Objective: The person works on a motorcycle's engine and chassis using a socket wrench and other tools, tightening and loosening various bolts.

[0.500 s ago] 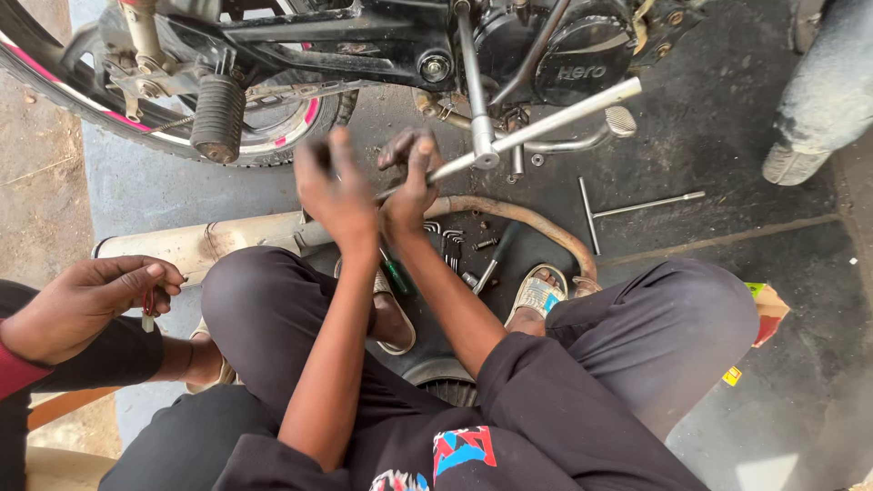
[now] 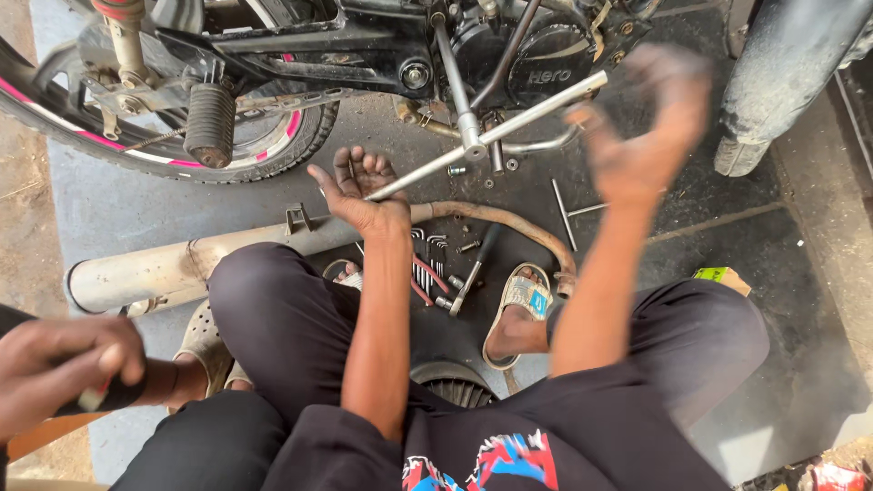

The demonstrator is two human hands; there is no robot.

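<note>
I squat beside a motorcycle with its engine case (image 2: 546, 64) ahead of me. My left hand (image 2: 359, 193) is spread palm up, fingers apart, at the lower end of a long chrome rod (image 2: 509, 123) that slants up to the right. It holds nothing. My right hand (image 2: 650, 123) is raised off to the right of the rod's upper end; it is blurred, loosely open and holds nothing. Under my arms a rusty curved pipe (image 2: 509, 221) joins a pale exhaust silencer (image 2: 173, 270) lying on the ground.
Hex keys (image 2: 427, 264), a dark-handled tool (image 2: 475, 271) and a T-wrench (image 2: 566, 211) lie on the dark mat by my sandalled foot (image 2: 520, 305). The rear wheel (image 2: 273, 153) and footpeg (image 2: 209, 123) are upper left. Another person's hand (image 2: 64, 373) is lower left; someone's shoe (image 2: 747, 150) is upper right.
My two hands were close together at the rod's lower end. Now they have parted: the right hand has swung up and to the right, the left has opened palm up.
</note>
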